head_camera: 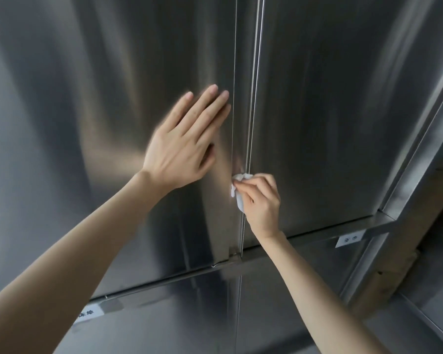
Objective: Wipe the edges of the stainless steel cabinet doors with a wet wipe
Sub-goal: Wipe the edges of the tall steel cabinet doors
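Observation:
Two tall stainless steel cabinet doors fill the view: the left door (100,123) and the right door (343,111), meeting at a vertical seam (251,98) in the middle. My left hand (184,141) lies flat with fingers spread on the left door, just beside the seam. My right hand (261,203) is closed on a crumpled white wet wipe (238,190) and presses it against the seam edge, lower than the left hand.
A horizontal steel ledge (317,236) runs under the doors, with lower panels beneath. Two small white labels are stuck there, one at the right (349,239) and one at the lower left (87,314). A steel frame post (420,159) slants along the right side.

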